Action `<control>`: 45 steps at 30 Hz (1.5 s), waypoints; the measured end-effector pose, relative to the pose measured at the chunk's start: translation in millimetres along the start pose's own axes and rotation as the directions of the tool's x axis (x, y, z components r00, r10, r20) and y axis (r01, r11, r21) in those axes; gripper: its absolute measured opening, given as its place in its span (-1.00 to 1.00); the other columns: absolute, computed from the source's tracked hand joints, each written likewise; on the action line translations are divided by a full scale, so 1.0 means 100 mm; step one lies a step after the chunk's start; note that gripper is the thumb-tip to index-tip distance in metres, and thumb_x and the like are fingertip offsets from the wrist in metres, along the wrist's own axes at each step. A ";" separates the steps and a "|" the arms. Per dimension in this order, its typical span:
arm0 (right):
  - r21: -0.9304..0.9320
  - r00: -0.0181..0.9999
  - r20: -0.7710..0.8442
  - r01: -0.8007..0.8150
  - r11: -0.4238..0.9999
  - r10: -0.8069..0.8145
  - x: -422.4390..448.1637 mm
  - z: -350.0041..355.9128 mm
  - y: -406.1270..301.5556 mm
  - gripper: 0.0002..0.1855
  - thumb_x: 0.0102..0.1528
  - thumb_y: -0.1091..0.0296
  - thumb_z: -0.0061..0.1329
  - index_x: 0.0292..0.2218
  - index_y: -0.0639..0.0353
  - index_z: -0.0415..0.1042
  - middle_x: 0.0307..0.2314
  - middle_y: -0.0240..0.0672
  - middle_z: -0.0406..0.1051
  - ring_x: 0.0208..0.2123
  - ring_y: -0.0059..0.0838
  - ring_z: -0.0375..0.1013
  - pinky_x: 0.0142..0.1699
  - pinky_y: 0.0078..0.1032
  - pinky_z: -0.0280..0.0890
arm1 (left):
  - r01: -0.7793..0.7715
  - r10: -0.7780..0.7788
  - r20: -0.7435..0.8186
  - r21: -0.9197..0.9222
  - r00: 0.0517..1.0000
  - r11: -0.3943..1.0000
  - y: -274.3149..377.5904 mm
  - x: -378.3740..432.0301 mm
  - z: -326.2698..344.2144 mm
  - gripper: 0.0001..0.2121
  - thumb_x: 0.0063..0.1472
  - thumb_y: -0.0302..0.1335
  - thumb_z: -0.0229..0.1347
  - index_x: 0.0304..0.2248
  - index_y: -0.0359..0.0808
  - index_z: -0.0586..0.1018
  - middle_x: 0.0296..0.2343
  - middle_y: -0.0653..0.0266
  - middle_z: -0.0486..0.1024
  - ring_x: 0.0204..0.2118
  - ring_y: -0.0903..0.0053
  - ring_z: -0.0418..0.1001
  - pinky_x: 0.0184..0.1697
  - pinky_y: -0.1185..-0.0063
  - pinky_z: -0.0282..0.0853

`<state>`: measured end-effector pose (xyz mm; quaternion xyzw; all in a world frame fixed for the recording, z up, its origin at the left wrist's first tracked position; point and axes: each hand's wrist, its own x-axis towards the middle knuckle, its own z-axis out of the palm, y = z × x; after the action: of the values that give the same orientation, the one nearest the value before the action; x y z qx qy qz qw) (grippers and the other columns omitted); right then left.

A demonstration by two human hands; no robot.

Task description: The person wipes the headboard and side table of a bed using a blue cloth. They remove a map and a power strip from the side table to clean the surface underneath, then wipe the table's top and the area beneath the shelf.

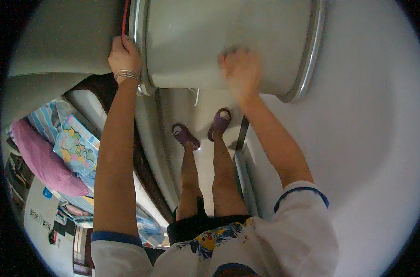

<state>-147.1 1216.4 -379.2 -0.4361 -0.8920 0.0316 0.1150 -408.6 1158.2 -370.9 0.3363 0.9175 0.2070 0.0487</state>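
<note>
A pale panel with metal-trimmed sides (196, 45), curved at its lower edge, is in front of me at the top of the view. My left hand (125, 57), with bangles at the wrist, is closed round the end of a thin red rod or strip (125, 17) beside the panel's left trim. Over the panel's face is my right hand (240, 71), blurred, its fingers curled round something small and dark (230, 51) that I cannot identify.
At the left, a pink pillow (45, 159), a colourful printed map (76, 149) and striped cloth lie on a bed or shelf. A plain wall (362, 121) stands at the right. Below, my feet in purple slippers (221, 121) are on a pale floor. A white cord hook hangs under the panel.
</note>
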 end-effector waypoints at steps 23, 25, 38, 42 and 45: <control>0.526 0.986 -0.167 0.093 0.845 -0.005 2.20 0.25 -0.32 -0.75 -0.05 0.38 -0.11 -0.34 0.38 0.34 -0.30 0.11 0.28 -0.23 0.07 0.24 -0.13 -0.18 0.18 | 0.049 -0.045 0.042 -0.088 0.998 0.995 -0.02 -0.02 -0.06 -0.74 0.21 -0.34 -0.20 -0.50 -0.37 0.32 -0.60 -0.16 0.38 -0.50 -0.07 0.35 -0.44 0.21 0.23; 0.392 0.943 -0.325 0.060 0.918 0.077 2.60 0.44 -0.37 -0.77 -0.02 0.43 -0.15 -0.35 0.44 0.35 -0.34 0.07 0.32 -0.27 0.01 0.28 -0.16 -0.22 0.18 | -0.023 0.028 0.051 -0.094 0.998 0.995 0.11 0.03 -0.02 -0.75 0.21 -0.35 -0.20 -0.50 -0.37 0.32 -0.61 -0.15 0.38 -0.50 -0.07 0.35 -0.44 0.20 0.23; 0.458 0.976 -0.159 0.207 0.864 -0.150 0.99 0.05 -0.95 -0.79 -0.13 0.51 -0.10 -0.36 0.31 0.38 -0.34 -0.14 0.31 -0.29 -0.07 0.29 -0.22 -0.25 0.27 | 0.042 -0.040 0.088 -0.020 0.995 0.999 -0.04 -0.01 -0.08 -0.75 0.20 -0.35 -0.21 -0.47 -0.38 0.35 -0.54 -0.16 0.42 -0.47 -0.05 0.37 -0.39 0.21 0.28; 0.454 0.929 -0.364 0.115 0.883 0.067 2.21 0.14 -0.88 -0.84 -0.06 0.61 -0.20 -0.39 0.42 0.39 -0.33 0.03 0.34 -0.27 -0.04 0.32 -0.15 -0.22 0.22 | -0.002 0.005 0.046 -0.060 0.999 0.998 0.04 0.01 -0.03 -0.76 0.19 -0.35 -0.20 -0.44 -0.38 0.35 -0.53 -0.18 0.42 -0.45 -0.05 0.38 -0.38 0.22 0.29; 0.407 0.991 -0.126 0.083 0.910 -0.034 2.28 0.24 -1.15 -0.84 -0.06 0.60 -0.21 -0.41 0.42 0.40 -0.34 0.06 0.34 -0.28 -0.03 0.32 -0.19 -0.24 0.24 | 0.030 -0.026 0.070 -0.060 0.997 0.998 0.08 0.00 -0.07 -0.77 0.19 -0.35 -0.21 -0.42 -0.37 0.35 -0.54 -0.17 0.43 -0.46 -0.04 0.39 -0.39 0.22 0.30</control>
<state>-376.1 1325.2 -344.0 -0.3764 -0.8697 0.1897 0.2566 -405.0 1161.1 -361.0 0.3287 0.9131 0.2224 0.0937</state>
